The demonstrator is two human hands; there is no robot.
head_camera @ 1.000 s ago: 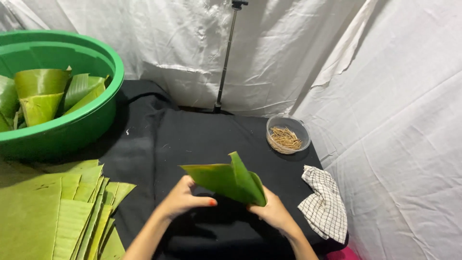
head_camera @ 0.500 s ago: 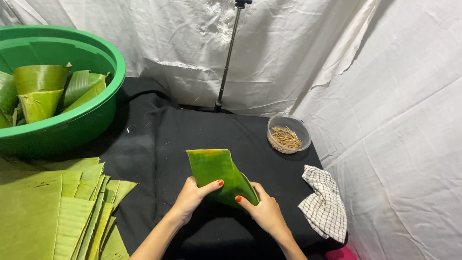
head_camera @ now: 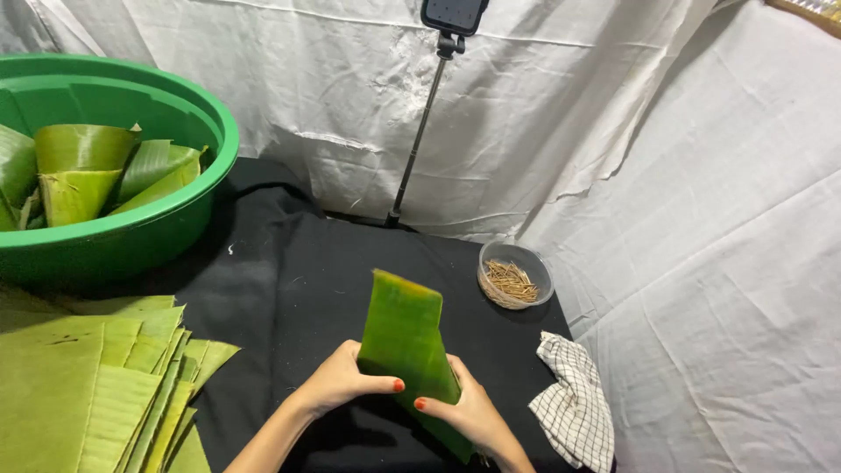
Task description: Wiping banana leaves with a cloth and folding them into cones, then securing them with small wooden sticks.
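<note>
Leaf strip [head_camera: 405, 337] hiding both hands' fingers

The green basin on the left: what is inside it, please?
Inside the green basin lie several banana leaf pieces folded into cones, leaning on each other. The basin's bottom, and anything under the cones, is hidden by its front wall and the leaves.
</note>
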